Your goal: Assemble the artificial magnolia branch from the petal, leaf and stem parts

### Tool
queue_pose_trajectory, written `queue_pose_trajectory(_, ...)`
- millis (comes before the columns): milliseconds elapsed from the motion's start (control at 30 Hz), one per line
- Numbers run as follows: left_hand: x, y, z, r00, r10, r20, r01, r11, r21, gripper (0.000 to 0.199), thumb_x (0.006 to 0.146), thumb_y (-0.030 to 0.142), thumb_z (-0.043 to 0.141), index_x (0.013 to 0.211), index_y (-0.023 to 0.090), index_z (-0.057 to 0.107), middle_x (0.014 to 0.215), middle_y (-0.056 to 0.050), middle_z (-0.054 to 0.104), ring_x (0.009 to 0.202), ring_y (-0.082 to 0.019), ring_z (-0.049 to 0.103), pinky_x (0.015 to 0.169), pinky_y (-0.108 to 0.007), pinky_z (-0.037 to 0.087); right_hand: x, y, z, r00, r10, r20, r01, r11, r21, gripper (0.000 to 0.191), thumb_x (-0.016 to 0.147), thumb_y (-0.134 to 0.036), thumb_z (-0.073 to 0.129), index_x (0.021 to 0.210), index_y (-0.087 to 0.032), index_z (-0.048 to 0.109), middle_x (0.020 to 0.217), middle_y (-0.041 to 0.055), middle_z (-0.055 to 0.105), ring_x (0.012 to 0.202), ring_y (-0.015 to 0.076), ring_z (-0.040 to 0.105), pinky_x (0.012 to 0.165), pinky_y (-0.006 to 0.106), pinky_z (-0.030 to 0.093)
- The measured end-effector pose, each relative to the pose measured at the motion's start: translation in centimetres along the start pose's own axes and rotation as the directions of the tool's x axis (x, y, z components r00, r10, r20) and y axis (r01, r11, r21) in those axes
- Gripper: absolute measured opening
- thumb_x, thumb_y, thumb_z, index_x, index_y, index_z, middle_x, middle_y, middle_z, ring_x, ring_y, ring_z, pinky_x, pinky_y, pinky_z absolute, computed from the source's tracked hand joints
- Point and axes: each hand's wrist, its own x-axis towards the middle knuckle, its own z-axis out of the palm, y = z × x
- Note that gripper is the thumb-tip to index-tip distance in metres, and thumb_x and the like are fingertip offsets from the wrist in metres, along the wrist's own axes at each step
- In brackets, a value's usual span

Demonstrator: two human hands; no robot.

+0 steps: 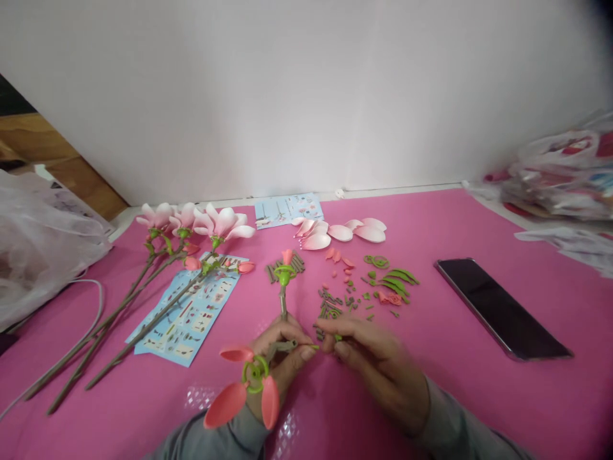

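Note:
My left hand [282, 358] is closed around a brown plastic flower stem [283, 306]. At its upper end sits a green cup with a small coral bud [286, 259]. A side branch ends near my wrist in a green ring with coral petals [258, 396] spread around it. A thin yellow-green piece [313, 346] shows at my left fingertips. My right hand [373, 361] pinches a small green piece [338, 337] between thumb and fingers, close to the left fingertips but apart from them. Its exact shape is partly hidden.
Small green and brown parts [354, 297], pale pink petals [330, 233] and green leaves [397, 281] lie beyond my hands. Assembled magnolia stems [134, 294] rest at left over an instruction sheet [179, 329]. A phone [502, 306] lies right; plastic bags [555, 172] flank the pink surface.

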Motion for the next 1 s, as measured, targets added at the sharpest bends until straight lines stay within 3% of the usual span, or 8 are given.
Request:
queue_pose_trajectory(100, 0.1, 0.1, 0.0, 1.000, -0.005, -0.030, 0.006, 0.999, 0.043, 0.008, 0.071, 0.021, 0.068, 0.064, 0.019, 0.064, 0.062, 0.001, 0.056, 0.059, -0.013, 0.050, 0.054, -0.025, 0.037, -0.1, 0.3, 0.0, 0.991, 0.128, 0.021, -0.130, 0.971, 0.199, 0.018, 0.089, -0.019, 0.046, 0.106, -0.023, 0.052, 0.084, 0.0023, 0.065, 0.075, 0.0131, 0.062, 0.065, 0.025, 0.050)
queue_pose_trajectory(200, -0.1, 0.5, -0.1, 0.999, -0.038, -0.019, 0.039, 0.995, 0.090, 0.008, 0.072, 0.018, 0.067, 0.065, 0.019, 0.065, 0.064, 0.000, 0.058, 0.061, -0.014, 0.053, 0.055, -0.024, 0.039, -0.1, 0.4, -0.1, 0.977, 0.203, 0.067, -0.214, 0.935, 0.281, 0.008, 0.088, -0.021, 0.049, 0.091, -0.021, 0.056, 0.081, 0.0023, 0.066, 0.073, 0.0127, 0.062, 0.065, 0.024, 0.050)
queue_pose_trajectory(467, -0.2, 0.7, -0.3, 0.999, -0.045, 0.019, 0.043, 0.991, 0.129, 0.006, 0.075, 0.017, 0.064, 0.071, 0.021, 0.066, 0.068, 0.001, 0.059, 0.063, -0.012, 0.054, 0.057, -0.023, 0.039, 0.5, 0.2, -0.5, 0.982, 0.187, 0.023, -0.186, 0.945, 0.270, 0.006, 0.078, -0.019, 0.062, 0.080, -0.021, 0.068, 0.074, 0.0000, 0.062, 0.070, 0.0115, 0.057, 0.065, 0.022, 0.048)
queue_pose_trajectory(633, -0.4, 0.5, -0.4, 0.996, -0.066, 0.062, 0.057, 0.990, 0.133, 0.006, 0.076, 0.018, 0.064, 0.072, 0.021, 0.066, 0.070, 0.001, 0.059, 0.065, -0.013, 0.054, 0.060, -0.023, 0.039, 0.6, 0.3, -0.2, 0.946, 0.319, 0.062, -0.315, 0.851, 0.420, 0.003, 0.073, -0.019, 0.068, 0.076, -0.021, 0.068, 0.071, -0.0015, 0.063, 0.067, 0.0098, 0.058, 0.062, 0.019, 0.048)
queue_pose_trajectory(867, -0.3, 0.9, -0.3, 0.993, -0.085, 0.077, 0.072, 0.985, 0.157, 0.008, 0.076, 0.021, 0.063, 0.068, 0.019, 0.065, 0.068, 0.000, 0.058, 0.063, -0.013, 0.053, 0.059, -0.024, 0.039, 0.6, 0.6, -0.3, 0.936, 0.336, 0.104, -0.339, 0.781, 0.525, 0.002, 0.076, -0.019, 0.066, 0.075, -0.018, 0.064, 0.071, -0.0010, 0.062, 0.067, 0.0085, 0.057, 0.063, 0.019, 0.047)
queue_pose_trajectory(933, -0.2, 1.2, -0.1, 0.993, -0.103, 0.056, 0.094, 0.984, 0.150, 0.009, 0.075, 0.022, 0.064, 0.066, 0.018, 0.064, 0.066, 0.000, 0.057, 0.061, -0.013, 0.053, 0.057, -0.024, 0.038, 0.4, 1.0, -0.2, 0.925, 0.348, 0.155, -0.367, 0.709, 0.602, 0.004, 0.079, -0.021, 0.060, 0.079, -0.017, 0.060, 0.071, 0.0001, 0.062, 0.065, 0.0100, 0.059, 0.064, 0.022, 0.048)
queue_pose_trajectory(1000, -0.1, 1.4, 0.0, 0.992, -0.121, 0.040, 0.114, 0.982, 0.150, 0.010, 0.074, 0.022, 0.064, 0.065, 0.017, 0.064, 0.065, -0.001, 0.057, 0.060, -0.013, 0.052, 0.055, -0.024, 0.038, 0.3, 1.3, -0.1, 0.899, 0.370, 0.233, -0.423, 0.601, 0.679, 0.006, 0.080, -0.025, 0.055, 0.082, -0.018, 0.055, 0.070, -0.0001, 0.060, 0.056, 0.0109, 0.057, 0.054, 0.025, 0.049)
